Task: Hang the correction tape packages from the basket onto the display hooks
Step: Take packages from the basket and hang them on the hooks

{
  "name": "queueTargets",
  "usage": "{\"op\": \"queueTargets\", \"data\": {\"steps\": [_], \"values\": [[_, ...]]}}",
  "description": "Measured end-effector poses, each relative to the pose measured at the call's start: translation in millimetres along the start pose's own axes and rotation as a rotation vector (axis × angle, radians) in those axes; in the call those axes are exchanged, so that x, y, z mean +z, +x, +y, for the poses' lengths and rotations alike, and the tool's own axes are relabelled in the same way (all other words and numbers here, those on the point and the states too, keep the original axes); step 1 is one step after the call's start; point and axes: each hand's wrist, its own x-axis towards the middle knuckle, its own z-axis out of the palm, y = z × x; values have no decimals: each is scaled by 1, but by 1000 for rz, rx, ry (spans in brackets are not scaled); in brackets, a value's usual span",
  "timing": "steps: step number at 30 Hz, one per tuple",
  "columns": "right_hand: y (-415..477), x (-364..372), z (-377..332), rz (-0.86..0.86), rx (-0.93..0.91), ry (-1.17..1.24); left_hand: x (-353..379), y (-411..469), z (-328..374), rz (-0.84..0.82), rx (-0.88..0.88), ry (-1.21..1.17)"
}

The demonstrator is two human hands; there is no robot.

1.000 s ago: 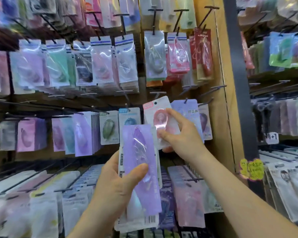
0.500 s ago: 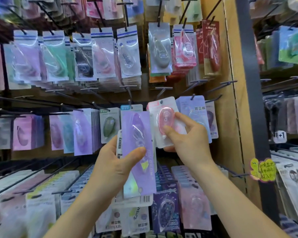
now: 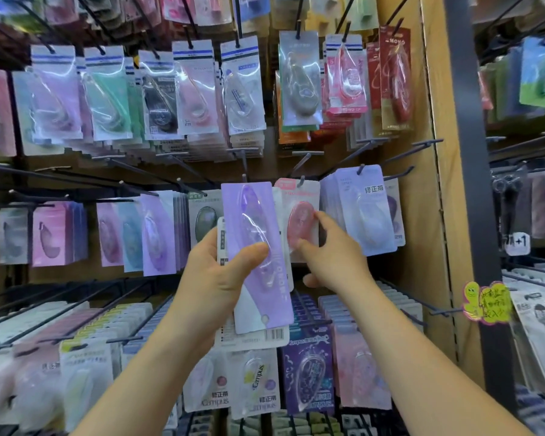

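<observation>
At the left of the frame, rows of hung packages [image 3: 158, 234] in pink, teal and lilac fill the dark display hooks. Just left of centre, the left hand [image 3: 214, 278] grips a small stack of correction tape packages, thumb curled across the front and fingers behind. The front one is a purple package [image 3: 252, 234]: a long, narrow lilac card with a clear blister over a slim, pointed tape dispenser. Its long axis runs nearly upright, the top leaning slightly left, and a small round hole shows near its lower edge. Behind it, white packages [image 3: 255, 336] stick out below, one showing a barcode.

Just right of it, at the centre of the frame, a pink package [image 3: 299, 221] sits upright against the display, partly hidden by the purple one. It is a white card with a pink label on top and an oval pink dispenser standing on end under clear plastic. The tip of a dark hook [image 3: 302, 180] shows at its top edge. The right hand [image 3: 334, 262] pinches this package, one fingertip at the blister's right side and the thumb lower down.

Further right hang pale lilac packages [image 3: 362, 209], then a wooden side panel [image 3: 422, 215] and a yellow note [image 3: 485, 302].
</observation>
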Motion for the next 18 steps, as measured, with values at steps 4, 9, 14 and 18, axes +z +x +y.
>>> {"op": "queueTargets", "data": {"steps": [4, 9, 14, 18], "values": [[-41, -22, -4, 22, -63, 199, 5, -3, -2, -16, 1, -46], [-82, -8, -10, -293, -102, 675, 33, -16, -5, -123, 0, -59], [-93, -3, 2, -56, -99, 884, 43, -25, -8, -238, -99, -51], [-100, -10, 2, -55, -111, 891, 50, -31, -6, -130, -114, -85]]}}
